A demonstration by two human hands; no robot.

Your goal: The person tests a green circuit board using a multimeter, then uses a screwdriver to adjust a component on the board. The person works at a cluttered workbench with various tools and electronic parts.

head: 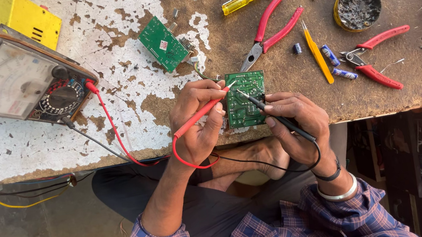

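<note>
1. The left hand [196, 120] is closed around a red plastic test probe [200, 115], its metal tip touching a small green rectangular circuit board [246, 100].
2. The right hand [295, 123] pinches a black plastic test probe [275, 116], its tip also on that board.
3. The board lies at the near edge of the worn brown table [208, 20].
4. An analogue multimeter with an orange casing [13, 80] sits near the table's left edge, wired to both probes.
</note>
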